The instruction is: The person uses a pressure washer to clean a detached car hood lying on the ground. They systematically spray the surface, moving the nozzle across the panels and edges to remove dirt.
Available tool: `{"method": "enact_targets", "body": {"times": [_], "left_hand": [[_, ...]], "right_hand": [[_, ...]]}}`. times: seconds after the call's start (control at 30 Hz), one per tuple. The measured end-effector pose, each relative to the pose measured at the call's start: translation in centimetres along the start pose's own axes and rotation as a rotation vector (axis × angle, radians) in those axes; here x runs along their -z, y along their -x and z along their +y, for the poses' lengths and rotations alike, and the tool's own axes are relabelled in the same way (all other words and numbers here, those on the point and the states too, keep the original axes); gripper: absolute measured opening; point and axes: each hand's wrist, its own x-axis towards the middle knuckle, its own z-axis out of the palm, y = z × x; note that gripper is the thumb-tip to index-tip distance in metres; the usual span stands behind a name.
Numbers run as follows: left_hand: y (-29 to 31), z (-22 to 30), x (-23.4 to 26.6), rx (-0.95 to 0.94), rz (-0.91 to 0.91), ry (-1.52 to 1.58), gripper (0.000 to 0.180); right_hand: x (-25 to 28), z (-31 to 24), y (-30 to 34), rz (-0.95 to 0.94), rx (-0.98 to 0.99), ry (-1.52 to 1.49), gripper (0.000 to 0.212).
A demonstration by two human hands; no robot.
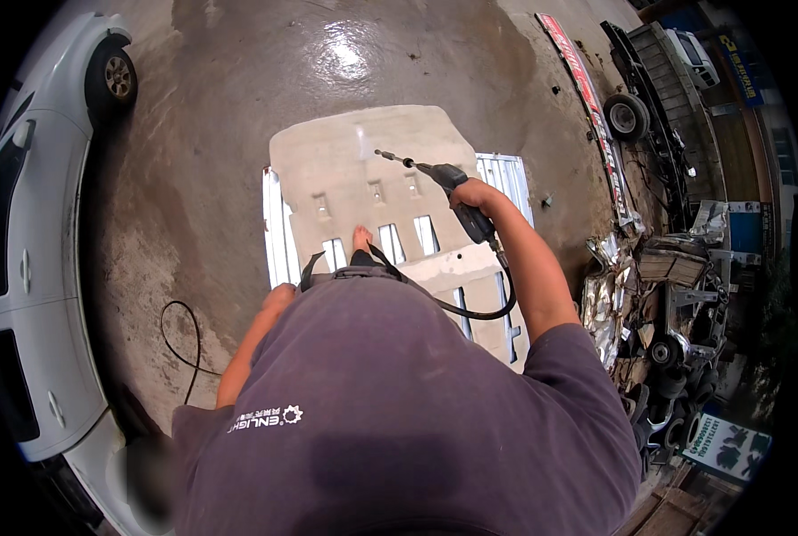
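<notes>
My right fingers [467,191] curl round a long black spray gun [444,175]; my left fingers [284,290], I can't tell. I'd best sweep the beige slotted panel [323,154] ahead evenly.

Right arm [540,268] extended far, right hand [474,194] curled in a grip; left arm [247,353] at left, left hand [280,297] mostly hidden.

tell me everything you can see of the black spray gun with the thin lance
The black plastic-looking spray gun is held in the person's right grip. Its slim metal-looking lance points toward the picture's upper left, over the large beige moulded panel. A flexible black hose joins the lower end of its black handle and loops down and leftward. Whether it is spraying is unclear.
</notes>
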Motion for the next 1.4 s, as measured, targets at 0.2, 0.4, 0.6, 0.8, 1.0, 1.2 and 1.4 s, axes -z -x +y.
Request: {"method": "enact_targets", "body": {"times": [0.2,0.4,0.6,0.8,1.0,1.2,1.4], "left_hand": [[-6.1,6.2,0.4,0.04,0.003,-0.052,0.041],[-10.7,8.4,1.2,-0.005,0.01,-0.075,0.04],[-9.0,14.1,4.7,0.087,0.046,-0.105,0.039],[-9.9,12.2,5.8,0.047,0.066,-0.136,0.04],[-13.1,10.1,7.4,0.03,0.084,-0.133,0.043],[-13.3,8.7,9.1,0.014,0.059,-0.059,0.043],[-14.5,7.7,10.6,-0.007,0.057,-0.06,0.043]], "right_hand": [[8.6,4.0,-5.1,0.028,-0.069,-0.177,0.021],[16.3,6.9,-9.0,0.024,-0.134,-0.467,0.015],[18.7,8.4,-13.3,0.098,-0.14,-0.519,0.013],[16.3,8.0,-13.6,0.094,-0.073,-0.523,0.016],[14.2,6.9,-13.2,0.041,-0.032,-0.522,0.022],[13.7,7.3,-13.1,0.101,-0.071,-0.607,0.023],[15.4,9.2,-13.2,0.228,-0.152,-0.739,0.018]]}}
